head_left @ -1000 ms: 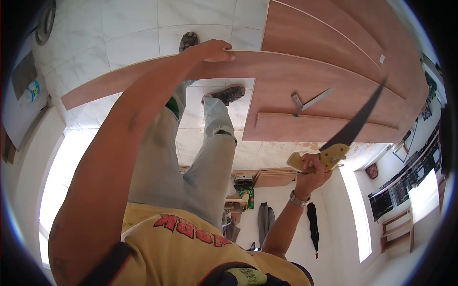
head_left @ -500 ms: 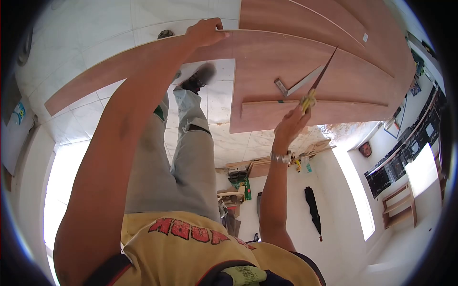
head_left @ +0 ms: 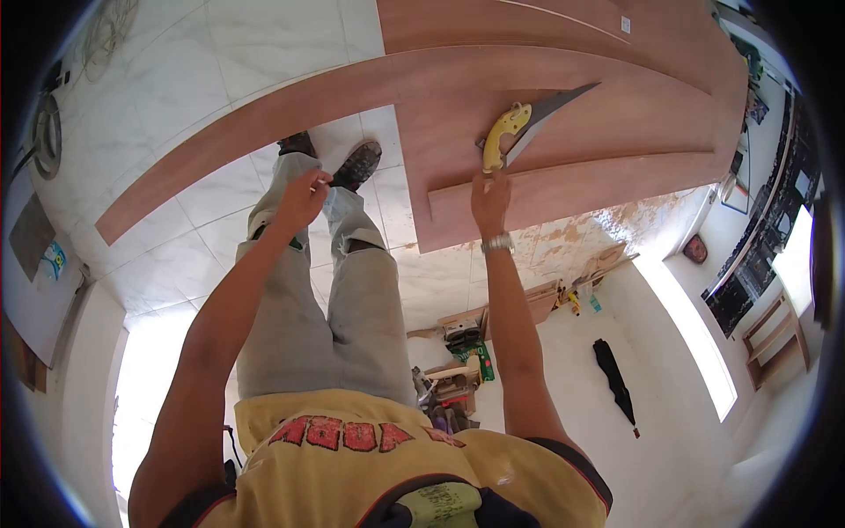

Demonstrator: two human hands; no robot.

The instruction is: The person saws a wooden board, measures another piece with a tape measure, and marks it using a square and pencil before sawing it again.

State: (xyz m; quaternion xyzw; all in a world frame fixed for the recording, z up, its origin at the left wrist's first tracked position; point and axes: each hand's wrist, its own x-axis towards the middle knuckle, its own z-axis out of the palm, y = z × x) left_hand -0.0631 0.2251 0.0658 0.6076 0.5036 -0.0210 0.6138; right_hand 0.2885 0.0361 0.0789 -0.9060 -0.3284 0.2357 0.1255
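Observation:
My right hand [head_left: 490, 204] is at the lower end of a handsaw's yellow handle, its fingers closed at the butt. The handsaw [head_left: 506, 136] lies across the reddish-brown board [head_left: 458, 97], its dark blade pointing to the far right. Part of a metal square [head_left: 531, 139] shows beside the blade, with the saw covering the rest. Over my trouser leg, my left hand [head_left: 304, 204] is closed with fingers pinched together. A small pale bit shows at its fingertips, too small to name. A long narrow arm of the board curves leftward beyond my feet.
A narrow strip of board [head_left: 572, 172] rests on the large board near its closer edge. Another sheet [head_left: 546, 26] lies behind. My shoes [head_left: 356, 167] stand on white floor tiles [head_left: 211, 211]. Tools and wood scraps [head_left: 453, 387] sit by the wall; a closed black umbrella [head_left: 613, 378] is nearby.
My left hand has let go of the board's edge and come back toward my legs. My right hand has lowered the handsaw from a raised position onto the board, over the square.

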